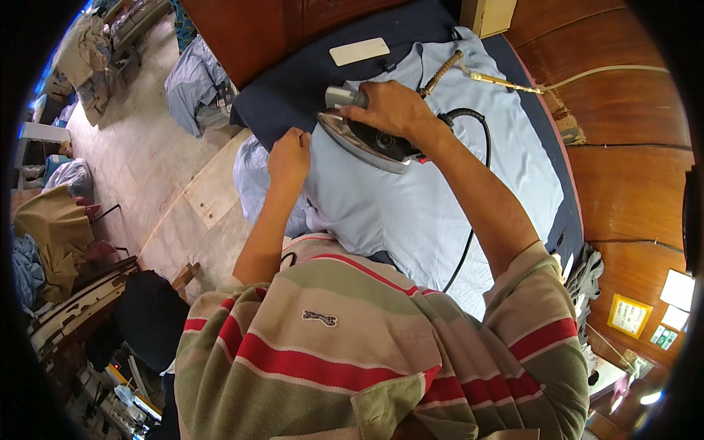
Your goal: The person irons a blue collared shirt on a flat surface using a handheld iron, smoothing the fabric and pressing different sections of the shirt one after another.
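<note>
Wood-panelled walls (623, 169) curved round the right of the workroom, with a pale stone floor (147, 154) on the left. Nearest the camera was the person's striped shirt (352, 345), banded red, olive and tan, filling the lower view. Both forearms rose from it toward the table (293, 88), which was padded in dark navy cloth.

A light blue shirt (433, 198) lay spread flat over the padding, one edge hanging off the left side of the table. Left hand (289, 158) was closed, fingers curled and pinching the fabric at that left edge. Right hand (392, 110) was wrapped tight round the handle of a steam iron (367, 143), soleplate pressed on the blue shirt just right of the left hand. A black cord (469, 220) looped from the iron's rear and ran down across the garment toward the person.

Beyond the iron, a braided hose (441, 72) met a brass fitting and a pale tube (587, 77) leading off right. A white flat rectangular pad (359, 51) sat on the navy cloth further back. Far left, heaps of clothing (194, 84) lay on the floor, more piled near the room's edge.
</note>
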`<state>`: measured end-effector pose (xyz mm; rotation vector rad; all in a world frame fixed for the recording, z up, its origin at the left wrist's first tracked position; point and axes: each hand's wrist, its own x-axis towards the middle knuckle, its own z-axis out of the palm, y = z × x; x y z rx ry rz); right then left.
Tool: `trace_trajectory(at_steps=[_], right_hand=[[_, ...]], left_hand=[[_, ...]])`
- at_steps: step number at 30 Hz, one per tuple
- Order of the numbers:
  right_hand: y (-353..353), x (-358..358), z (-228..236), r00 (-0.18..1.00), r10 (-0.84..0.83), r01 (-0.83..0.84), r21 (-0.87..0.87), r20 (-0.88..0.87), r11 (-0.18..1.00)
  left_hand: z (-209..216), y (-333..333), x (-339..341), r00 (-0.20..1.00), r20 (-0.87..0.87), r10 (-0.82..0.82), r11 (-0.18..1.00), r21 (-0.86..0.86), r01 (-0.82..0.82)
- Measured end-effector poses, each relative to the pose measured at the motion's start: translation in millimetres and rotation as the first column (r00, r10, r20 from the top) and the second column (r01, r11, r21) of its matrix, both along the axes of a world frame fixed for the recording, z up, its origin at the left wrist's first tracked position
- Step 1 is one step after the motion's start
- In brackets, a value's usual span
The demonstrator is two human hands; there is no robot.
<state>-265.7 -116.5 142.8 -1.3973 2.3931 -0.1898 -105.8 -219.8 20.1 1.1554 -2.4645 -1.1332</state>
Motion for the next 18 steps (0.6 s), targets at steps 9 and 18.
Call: trace_trajectory(at_steps=[9,18], right_hand=[[-32,17,-13,0.997,0.064,-0.065,-0.015,-0.037,0.998],[63,22,-21,0.979,-0.165,0.176,-0.092,0.116,0.98]], left_hand=[[-24,6,27,0.959,-0.269,0.088,0.984,0.175,-0.041],[-34,-1,21,0.942,-0.329,0.068,0.991,0.131,-0.026]])
